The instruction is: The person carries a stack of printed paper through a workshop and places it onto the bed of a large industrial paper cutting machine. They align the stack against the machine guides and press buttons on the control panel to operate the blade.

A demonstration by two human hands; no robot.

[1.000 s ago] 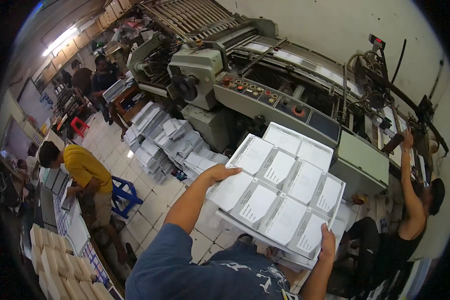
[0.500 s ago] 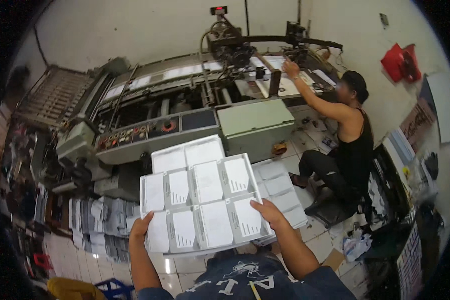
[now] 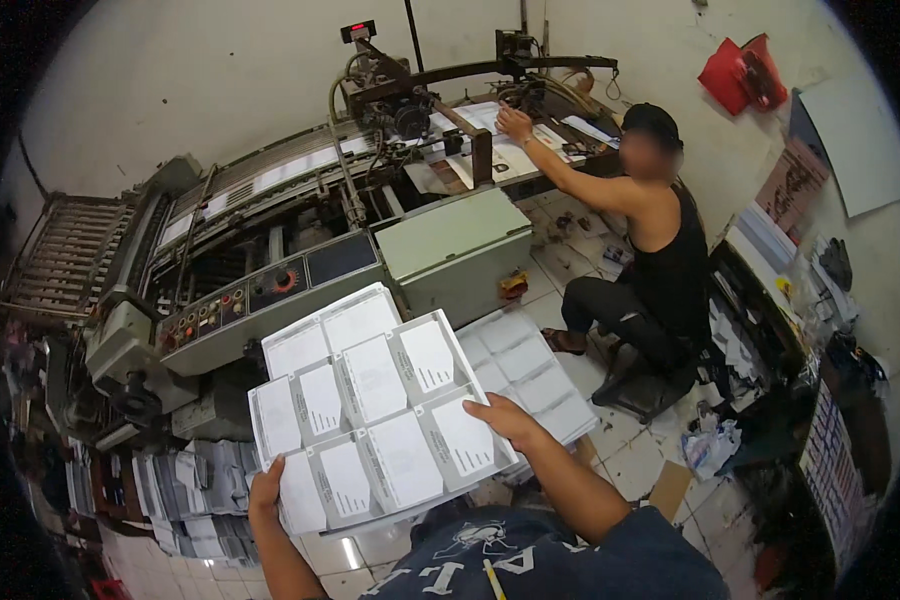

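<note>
The left grip (image 3: 266, 491) and right grip (image 3: 511, 421) pinch opposite sides of the printed sheets (image 3: 378, 388), held between them. These look fully lifted but not yet set down; another stack (image 3: 532, 372) lies just beyond the right grip.

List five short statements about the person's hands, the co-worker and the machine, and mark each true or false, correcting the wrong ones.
1. The left hand holds the stack at its left side. True.
2. The right hand is pressing a button on the machine. False: it holds the stack's right edge.
3. The co-worker has an arm stretched out over the machine. True.
4. The co-worker is standing. False: the co-worker sits.
5. The cabinet beyond the stack is bright red. False: it is pale green.
</note>
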